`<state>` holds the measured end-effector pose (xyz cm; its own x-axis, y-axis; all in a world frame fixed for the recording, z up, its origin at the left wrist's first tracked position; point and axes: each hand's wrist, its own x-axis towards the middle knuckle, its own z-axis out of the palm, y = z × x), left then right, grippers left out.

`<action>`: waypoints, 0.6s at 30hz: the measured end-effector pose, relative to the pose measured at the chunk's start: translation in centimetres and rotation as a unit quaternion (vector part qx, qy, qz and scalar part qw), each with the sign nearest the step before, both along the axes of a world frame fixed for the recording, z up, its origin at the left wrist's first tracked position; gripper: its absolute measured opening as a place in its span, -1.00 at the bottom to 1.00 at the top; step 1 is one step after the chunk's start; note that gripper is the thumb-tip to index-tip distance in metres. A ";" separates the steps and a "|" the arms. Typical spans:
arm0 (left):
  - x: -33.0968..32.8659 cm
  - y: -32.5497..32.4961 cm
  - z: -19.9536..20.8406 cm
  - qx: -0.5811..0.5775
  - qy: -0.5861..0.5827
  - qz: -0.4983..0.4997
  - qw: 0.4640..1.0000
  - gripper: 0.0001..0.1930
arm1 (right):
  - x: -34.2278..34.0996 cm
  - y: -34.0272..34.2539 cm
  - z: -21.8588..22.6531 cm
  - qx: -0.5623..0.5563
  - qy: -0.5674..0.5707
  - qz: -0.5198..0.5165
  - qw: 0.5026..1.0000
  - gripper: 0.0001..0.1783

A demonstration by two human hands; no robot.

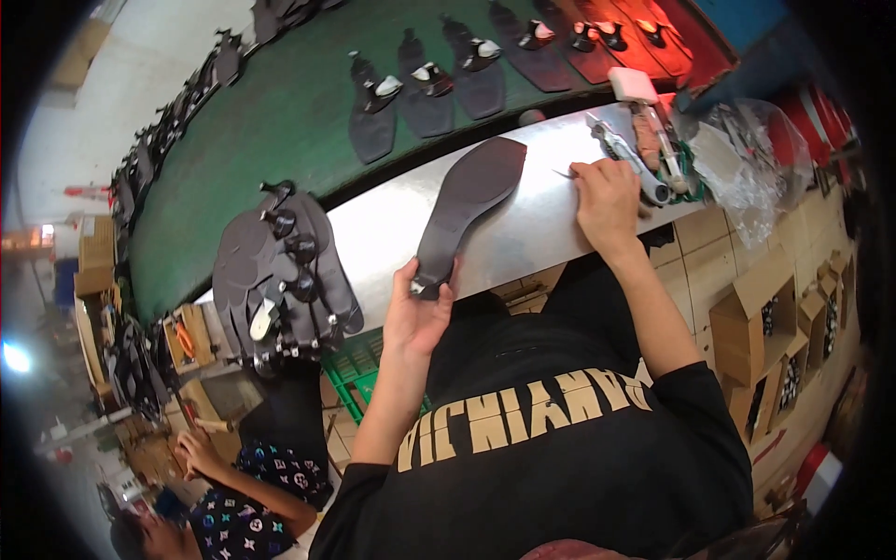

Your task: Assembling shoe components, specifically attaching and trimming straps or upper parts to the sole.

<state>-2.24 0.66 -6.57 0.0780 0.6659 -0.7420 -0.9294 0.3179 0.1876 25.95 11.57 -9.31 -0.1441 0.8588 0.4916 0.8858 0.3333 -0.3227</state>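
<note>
My left hand (418, 322) grips a dark brown shoe sole (474, 191) by its narrow heel end. The wide toe part points away over the shiny metal worktop (551, 229). At the right of the worktop my right hand (609, 207) is closed, with thumb and finger pinched at a short thin sliver (564, 173), too small to name. Close by that hand lie a grey-handled metal tool (644, 177) and a brush-like tool (670, 163). To the left, a stack of dark sandal soles (245, 247) with black straps sits at the worktop's end.
Beyond the worktop runs a green conveyor belt (252, 159) bearing a row of strapped sandals (429, 103). A white block (634, 85) and a clear plastic bag (761, 177) are at the right. Cardboard boxes (737, 327) stand on the floor. A co-worker (257, 490) sits lower left.
</note>
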 end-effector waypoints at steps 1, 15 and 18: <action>0.1 0.1 -0.1 0.000 -0.016 0.000 1.000 -0.61 | -0.3 0.0 0.5 0.000 0.004 0.013 1.000 -0.75; 3.5 1.0 0.4 0.016 -0.066 -0.033 0.997 -0.73 | -7.5 -10.1 2.8 -0.406 0.446 0.266 0.752 -0.43; 3.2 0.8 0.7 0.011 -0.063 -0.039 0.997 -0.74 | -7.4 -9.6 2.4 -0.405 0.490 0.262 0.726 -0.51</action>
<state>0.91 1.42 -5.91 0.2209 0.6709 -0.7079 -0.9188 0.3867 0.0797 18.50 1.99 -6.95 -0.4773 0.8768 -0.0586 -0.0800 -0.1097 -0.9907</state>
